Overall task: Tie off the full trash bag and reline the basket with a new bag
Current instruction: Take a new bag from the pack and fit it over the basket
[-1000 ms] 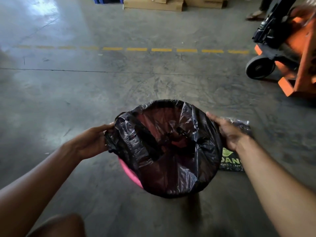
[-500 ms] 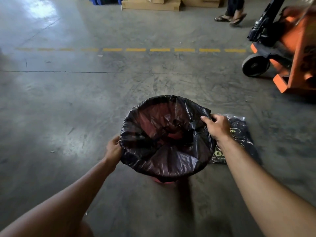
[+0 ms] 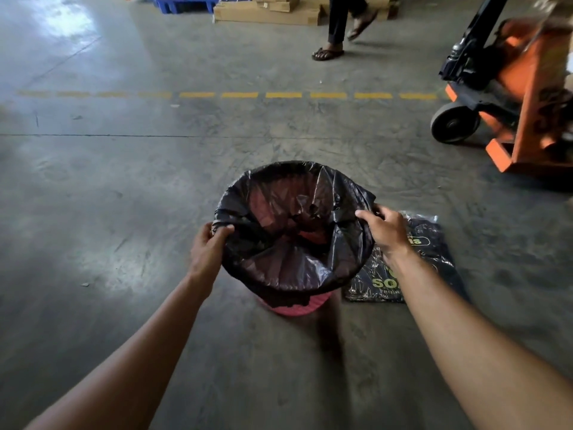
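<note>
Since a second ago our left hand has slid up so its fingers now pinch the black bag at the rim, right hand clamped on the opposite edge, bag stretched over the pink basket on the floor, pack of bags just beside it.
</note>
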